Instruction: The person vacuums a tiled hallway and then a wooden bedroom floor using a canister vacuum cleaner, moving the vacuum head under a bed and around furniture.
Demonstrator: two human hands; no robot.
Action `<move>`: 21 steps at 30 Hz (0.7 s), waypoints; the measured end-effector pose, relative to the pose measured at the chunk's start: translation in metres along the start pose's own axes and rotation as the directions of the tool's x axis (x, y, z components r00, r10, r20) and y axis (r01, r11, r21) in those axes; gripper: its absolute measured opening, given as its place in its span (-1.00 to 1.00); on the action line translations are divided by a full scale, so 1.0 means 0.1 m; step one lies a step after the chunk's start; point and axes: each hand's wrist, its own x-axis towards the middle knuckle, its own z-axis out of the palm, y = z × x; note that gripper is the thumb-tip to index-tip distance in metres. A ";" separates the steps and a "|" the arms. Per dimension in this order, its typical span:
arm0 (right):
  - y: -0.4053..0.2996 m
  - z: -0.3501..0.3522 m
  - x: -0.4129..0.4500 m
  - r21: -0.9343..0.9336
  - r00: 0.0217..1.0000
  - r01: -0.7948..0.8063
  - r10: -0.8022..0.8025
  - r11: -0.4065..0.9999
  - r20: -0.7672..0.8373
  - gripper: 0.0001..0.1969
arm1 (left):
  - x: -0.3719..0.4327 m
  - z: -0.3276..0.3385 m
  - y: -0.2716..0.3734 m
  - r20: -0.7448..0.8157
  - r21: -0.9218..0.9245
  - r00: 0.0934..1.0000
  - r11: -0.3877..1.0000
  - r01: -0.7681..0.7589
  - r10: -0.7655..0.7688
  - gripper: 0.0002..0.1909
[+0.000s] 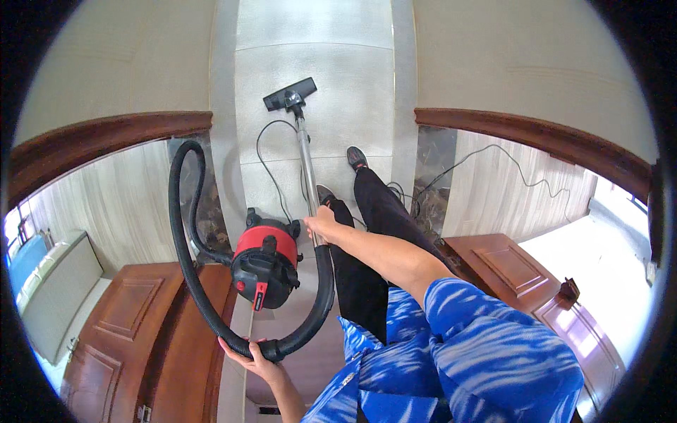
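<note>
My right hand (pixel 321 223) grips the metal wand (pixel 307 158) of a canister vacuum cleaner near its upper end. At the far end of the wand, a black floor nozzle (pixel 290 95) rests at an angle on the tiles. My left hand (pixel 256 359) is closed around the ribbed black hose (pixel 182 264) beside its joint with the curved handle tube (pixel 322 296). From there the hose loops up at the left and bends back to the red and black canister (pixel 267 248). The canister stands on the floor to the left of my legs.
Pale floor tiles (pixel 314 69) run ahead between two walls. A thin cable (pixel 259 145) curves by the canister, and more cord (pixel 497 145) trails through the right doorway. Brown panelled doors (pixel 121 312) stand on both sides. A bed (pixel 58 296) is visible through the left doorway.
</note>
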 end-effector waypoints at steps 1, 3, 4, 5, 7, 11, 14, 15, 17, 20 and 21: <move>0.10 -0.07 0.03 0.014 1.000 -0.009 0.008 1.000 0.024 -0.86 | -0.02 0.00 0.02 0.017 0.003 1.000 1.000 -0.006 0.006 -0.32; 0.24 -0.19 0.08 0.044 0.999 -0.021 0.019 0.999 0.046 -0.84 | -0.06 0.01 0.07 0.055 0.059 0.998 0.998 -0.014 0.010 -0.30; 0.29 -0.25 0.10 0.041 0.997 -0.051 0.048 0.998 0.067 -0.86 | -0.07 0.05 0.10 0.076 0.073 0.996 0.996 -0.041 0.036 -0.29; 0.34 -0.32 0.12 0.037 0.993 -0.080 0.077 0.996 0.089 -0.87 | -0.09 0.09 0.15 0.091 0.081 0.995 0.996 -0.049 0.042 -0.29; 0.36 -0.41 -0.02 0.092 0.993 -0.111 0.106 0.990 0.059 -0.90 | -0.11 0.12 0.24 0.114 0.129 0.992 0.989 -0.069 0.055 -0.29; 0.48 -0.71 -0.14 0.297 0.986 -0.166 0.157 0.940 0.057 -0.89 | -0.13 0.30 0.44 0.256 0.180 0.960 0.971 -0.160 0.110 -0.30; 0.59 -1.06 -0.15 0.392 0.981 -0.181 0.194 0.902 0.006 -0.87 | -0.30 0.67 0.61 0.316 0.164 0.944 0.974 -0.157 0.099 -0.28; 0.61 -1.18 -0.14 0.410 0.982 -0.176 0.191 0.895 0.005 -0.87 | -0.33 0.75 0.63 0.351 0.148 0.931 0.976 -0.160 0.100 -0.27; 0.68 -1.45 -0.12 0.445 0.973 -0.209 0.232 0.871 0.003 -0.89 | -0.42 0.91 0.65 0.409 0.147 0.908 0.976 -0.159 0.086 -0.27; 0.73 -1.84 -0.09 0.513 0.965 -0.209 0.260 0.833 -0.030 -0.89 | -0.62 1.26 0.69 0.471 0.176 0.878 0.965 -0.193 0.090 -0.30; 0.78 -1.97 -0.06 0.525 0.961 -0.214 0.274 0.824 -0.038 -0.89 | -0.74 1.38 0.70 0.463 0.193 0.885 0.968 -0.159 0.053 -0.31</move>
